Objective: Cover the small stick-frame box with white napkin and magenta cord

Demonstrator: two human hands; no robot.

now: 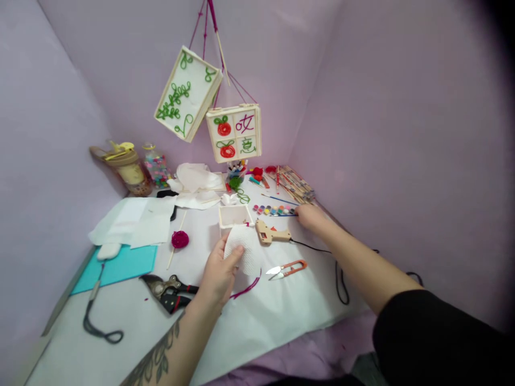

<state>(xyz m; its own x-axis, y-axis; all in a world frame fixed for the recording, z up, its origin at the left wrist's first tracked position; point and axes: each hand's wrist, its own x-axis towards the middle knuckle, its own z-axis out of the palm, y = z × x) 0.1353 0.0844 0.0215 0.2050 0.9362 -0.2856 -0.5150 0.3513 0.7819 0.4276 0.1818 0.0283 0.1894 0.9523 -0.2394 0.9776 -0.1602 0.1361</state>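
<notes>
My left hand (pixel 223 265) grips a white dimpled sheet (pixel 244 249), like a paper towel, thumb on top. Just behind it stands a small open box frame of pale sticks (pixel 234 215), partly covered by the sheet. My right hand (pixel 311 218) reaches to the right end of a strip of paint pots (pixel 273 209), fingers closed at the end of a thin paintbrush (pixel 284 215). A second blue paintbrush (pixel 279 199) lies behind the strip. Between my hands rest a beige glue gun (pixel 271 233) and orange-handled thread snips (pixel 286 269).
Pruning shears (pixel 169 292), purple yarn (pixel 179 239) and a turquoise board (pixel 116 268) are at left. White sheets (pixel 151 221), a drink cup (pixel 132 171) and a bead bottle (pixel 156 167) stand behind. Two decorated panels (pixel 189 94) hang above. The glue gun's black cord (pixel 341 284) trails right.
</notes>
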